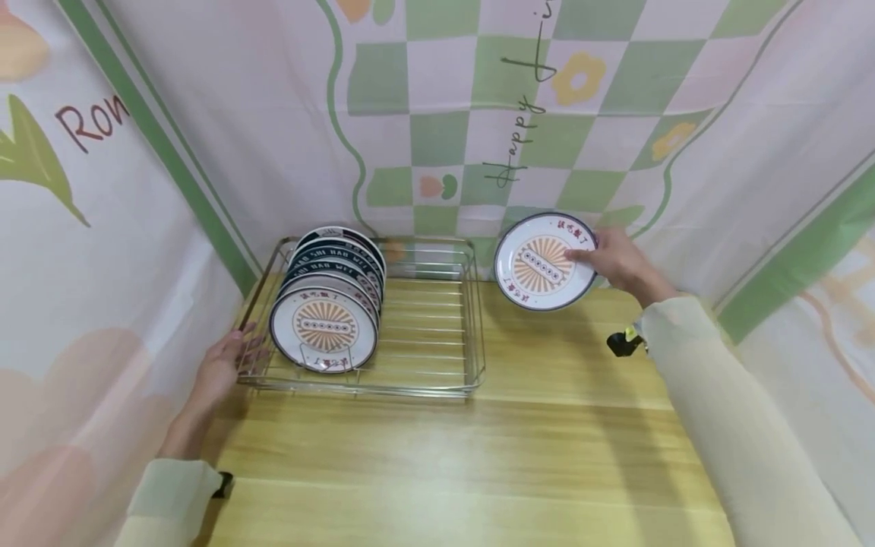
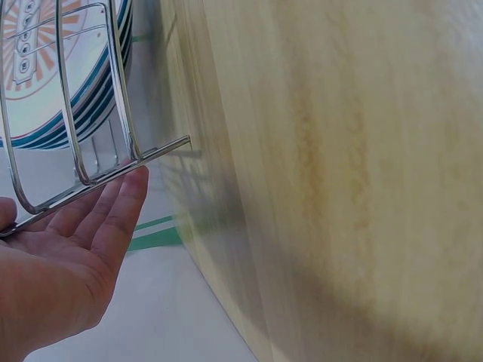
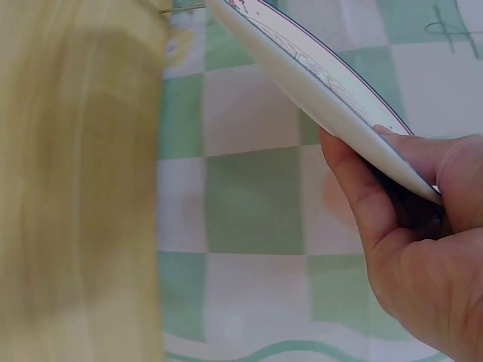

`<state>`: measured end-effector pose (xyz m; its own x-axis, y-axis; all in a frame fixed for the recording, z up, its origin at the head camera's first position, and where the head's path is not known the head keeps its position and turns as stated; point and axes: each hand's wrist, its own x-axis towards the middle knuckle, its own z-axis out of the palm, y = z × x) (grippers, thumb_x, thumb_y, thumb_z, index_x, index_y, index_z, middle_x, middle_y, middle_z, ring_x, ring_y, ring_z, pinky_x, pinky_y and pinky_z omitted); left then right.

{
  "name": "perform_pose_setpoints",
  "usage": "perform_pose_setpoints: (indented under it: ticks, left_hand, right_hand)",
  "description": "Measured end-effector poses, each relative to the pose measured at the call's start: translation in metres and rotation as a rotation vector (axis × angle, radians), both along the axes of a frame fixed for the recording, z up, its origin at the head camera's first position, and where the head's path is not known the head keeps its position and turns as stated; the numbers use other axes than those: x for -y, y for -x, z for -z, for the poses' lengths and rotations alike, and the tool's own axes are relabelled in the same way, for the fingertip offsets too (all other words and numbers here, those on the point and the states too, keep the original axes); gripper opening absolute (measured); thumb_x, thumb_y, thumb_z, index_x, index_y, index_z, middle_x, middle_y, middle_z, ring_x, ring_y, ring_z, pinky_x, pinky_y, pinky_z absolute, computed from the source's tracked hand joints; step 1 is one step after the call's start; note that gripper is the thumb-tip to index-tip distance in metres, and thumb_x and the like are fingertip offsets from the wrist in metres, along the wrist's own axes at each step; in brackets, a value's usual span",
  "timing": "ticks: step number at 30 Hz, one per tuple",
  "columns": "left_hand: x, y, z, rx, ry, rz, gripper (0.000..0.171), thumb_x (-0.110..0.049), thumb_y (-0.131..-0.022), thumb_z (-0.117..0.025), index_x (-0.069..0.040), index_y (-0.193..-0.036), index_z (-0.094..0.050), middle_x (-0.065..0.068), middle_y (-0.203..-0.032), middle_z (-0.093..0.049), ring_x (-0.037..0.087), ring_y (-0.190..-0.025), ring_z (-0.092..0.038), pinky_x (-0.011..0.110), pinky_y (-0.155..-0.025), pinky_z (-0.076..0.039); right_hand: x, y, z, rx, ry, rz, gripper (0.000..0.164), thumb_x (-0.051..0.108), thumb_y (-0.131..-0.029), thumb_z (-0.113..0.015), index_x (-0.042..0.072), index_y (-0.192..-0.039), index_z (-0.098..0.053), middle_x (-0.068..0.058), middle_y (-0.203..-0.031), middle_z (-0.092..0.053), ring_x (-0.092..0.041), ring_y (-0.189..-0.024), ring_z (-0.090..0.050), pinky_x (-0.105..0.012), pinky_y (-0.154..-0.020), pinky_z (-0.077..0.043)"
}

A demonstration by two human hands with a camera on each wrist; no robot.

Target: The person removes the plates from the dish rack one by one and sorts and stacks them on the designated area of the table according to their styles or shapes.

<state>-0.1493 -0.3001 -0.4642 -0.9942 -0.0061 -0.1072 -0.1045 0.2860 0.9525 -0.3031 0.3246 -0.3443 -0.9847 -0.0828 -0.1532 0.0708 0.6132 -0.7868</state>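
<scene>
At the far left, a bare left hand (image 1: 220,366) emerging from a pale sleeve (image 1: 172,486) grips the left end of a rectangular silver wire rack (image 2: 84,181); the left wrist view shows its fingers under the bottom rail, with the thumb on the rail's other side. The rack stands on a pale yellow wood-grain surface (image 1: 437,463). Inside, gathered in its left part, round plates stand on edge one behind another, leaning back: foremost a white plate with a dark rim and an orange sunburst (image 1: 324,332), behind it several with dark green, lettered faces (image 1: 321,257); how many cannot be told. Across the rack's right part, the thin floor wires show. Right of the rack, apart from it, a second round white plate with a dark blue rim, red characters and an orange sunburst (image 1: 544,262) is held clear of the surface, before a green-and-white checked cloth (image 1: 437,137). A right hand (image 1: 620,262) grasps it by its right edge, thumb on the printed face, fingers against the underside. The plate thus lies left of these fingers, between them and the rack; being round, it has no long axis, and its printed face tilts upward.
</scene>
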Motion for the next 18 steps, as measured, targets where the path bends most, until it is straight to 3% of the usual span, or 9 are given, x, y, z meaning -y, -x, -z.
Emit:
perform_pose_setpoints:
  ticks: [11, 18]
  left_hand:
    - [-0.003, -0.002, -0.001, 0.015, 0.006, -0.018, 0.059, -0.031, -0.118, -0.014, 0.005, -0.164, -0.024, 0.034, -0.158, -0.040, -0.004, -0.104, -0.068, 0.026, -0.095, -0.060]
    - [-0.005, -0.002, -0.001, 0.031, -0.023, -0.023, 0.058, -0.028, -0.118, -0.013, 0.005, -0.164, -0.022, 0.035, -0.159, -0.038, -0.007, -0.102, -0.067, 0.025, -0.094, -0.060]
  right_hand:
    - [-0.003, 0.001, 0.060, 0.142, 0.165, 0.094, 0.037, 0.009, -0.103, -0.068, -0.017, -0.126, -0.055, 0.000, -0.084, -0.071, -0.011, -0.072, -0.069, -0.025, -0.072, -0.064]
    - [0.001, 0.002, 0.086, 0.213, 0.257, 0.163, 0.050, 0.009, -0.103, -0.068, -0.018, -0.139, -0.048, 0.003, -0.085, -0.070, -0.010, -0.074, -0.069, -0.024, -0.076, -0.064]
